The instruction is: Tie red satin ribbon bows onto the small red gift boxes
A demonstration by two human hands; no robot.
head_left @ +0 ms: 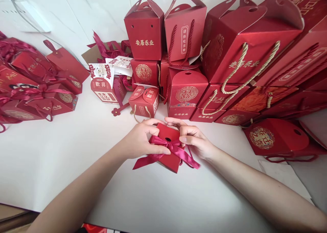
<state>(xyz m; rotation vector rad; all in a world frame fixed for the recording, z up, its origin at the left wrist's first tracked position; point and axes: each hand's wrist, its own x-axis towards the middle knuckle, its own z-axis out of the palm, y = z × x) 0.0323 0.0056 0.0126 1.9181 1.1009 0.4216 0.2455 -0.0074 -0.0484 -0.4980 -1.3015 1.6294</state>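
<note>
A small red gift box (167, 129) rests on the white table in front of me. Across its top lies a magenta satin ribbon bow (176, 145), with tails hanging to both sides and a dark hole showing just behind the knot. My left hand (140, 137) is closed around the box's left side, its thumb pressed over the ribbon's left part. At the right edge, my right hand (195, 139) pinches the bow's right loop between thumb and bent finger, while other fingers reach along the box's far edge. A dark red cord (189, 154) hangs at the box's right side.
Stacked red gift boxes (189, 93) with rope handles stand behind my hands and to the right. More ribboned boxes (51, 97) are heaped at the left. A cardboard box of ribbons (89, 54) sits by the tiled wall. One box (281, 137) lies at the right.
</note>
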